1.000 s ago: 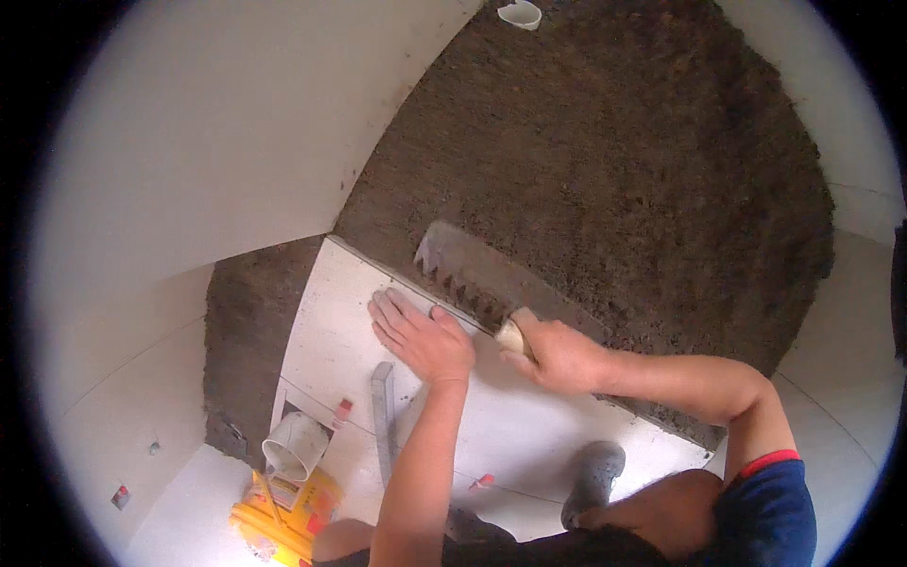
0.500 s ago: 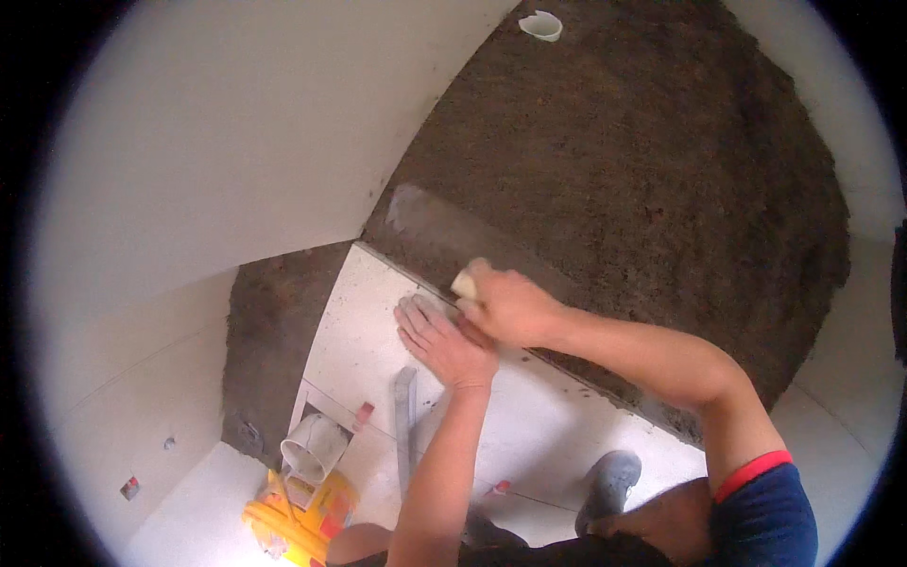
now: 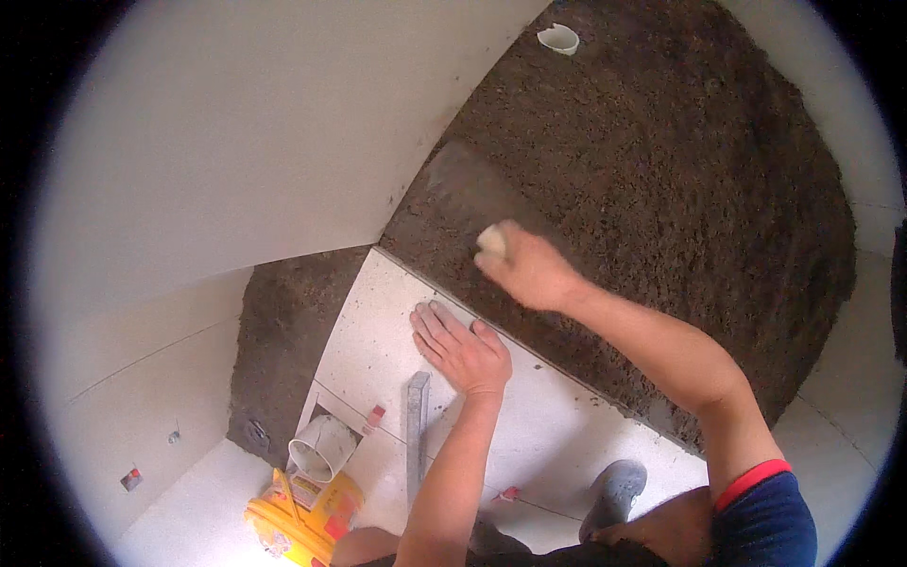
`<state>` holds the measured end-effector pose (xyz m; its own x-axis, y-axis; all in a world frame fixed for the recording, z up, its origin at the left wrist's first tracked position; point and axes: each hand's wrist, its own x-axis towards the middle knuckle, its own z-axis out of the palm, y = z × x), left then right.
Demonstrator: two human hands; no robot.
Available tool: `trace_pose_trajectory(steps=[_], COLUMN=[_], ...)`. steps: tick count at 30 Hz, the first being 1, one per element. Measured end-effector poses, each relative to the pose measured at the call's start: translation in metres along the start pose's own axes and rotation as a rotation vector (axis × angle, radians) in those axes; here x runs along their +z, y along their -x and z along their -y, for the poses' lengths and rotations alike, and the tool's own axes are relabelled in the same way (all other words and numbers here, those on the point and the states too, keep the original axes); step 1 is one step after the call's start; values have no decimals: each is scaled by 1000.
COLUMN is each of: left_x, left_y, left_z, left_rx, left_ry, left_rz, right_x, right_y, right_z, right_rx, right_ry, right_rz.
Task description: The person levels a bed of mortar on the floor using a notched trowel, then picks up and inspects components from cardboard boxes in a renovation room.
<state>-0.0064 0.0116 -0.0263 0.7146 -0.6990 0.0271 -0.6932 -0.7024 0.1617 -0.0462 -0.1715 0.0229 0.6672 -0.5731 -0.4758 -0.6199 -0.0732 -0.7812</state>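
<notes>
- The dark mortar bed [image 3: 680,198] spreads beyond the far edge of the white floor tile [image 3: 364,317], which serves as landmark here; its surface is rough and grainy.
- A pale wall [image 3: 246,142] rises on the left, meeting the tile at its far corner.
- A yellow tub [image 3: 302,515] stands to the near left of the tile.
- The trowel [image 3: 460,175] is over the mortar, past the tile's far edge, its blade blurred. Half a second ago its handle was right at that edge; it has since gone farther out, which seems to leave the mortar along the tile unobstructed and the hands well apart.
- The right hand [image 3: 529,269], beyond the tile, has its fingers wrapped around the trowel's pale handle.
- The left hand [image 3: 463,359] lies flat on the tile, empty, fingers close together and thumb spread.
- A grey shoe [image 3: 616,487] is on the tile's near right part.
- A grey metal bar [image 3: 417,425] lies across the tile's near seam, beside the left forearm, possibly in its way.
- A white cylindrical container [image 3: 324,447] leans at the tile's near left.
- A white pipe stub [image 3: 558,39] interrupts the mortar, far from the tile.
- Red clips [image 3: 375,417] sit along the tile's near seam.
</notes>
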Motion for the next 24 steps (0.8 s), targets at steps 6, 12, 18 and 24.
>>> trace_pose_trajectory(steps=[6, 12, 18, 24], left_x=[-2, -6, -3, -3], left_y=[-1, -2, -2, 1], left_z=[-2, -4, -7, -1], left_rx=[-50, -1, 12, 10], left_ry=[1, -12, -17, -21], left_rz=[41, 2, -6, -16], right_x=[3, -5, -100, -167], right_y=[15, -14, -56, -93], right_z=[-5, -21, -23, -39], right_rx=[-72, -80, 105, 103], right_ry=[-9, -22, -255, -252], right_rz=[208, 67, 90, 18])
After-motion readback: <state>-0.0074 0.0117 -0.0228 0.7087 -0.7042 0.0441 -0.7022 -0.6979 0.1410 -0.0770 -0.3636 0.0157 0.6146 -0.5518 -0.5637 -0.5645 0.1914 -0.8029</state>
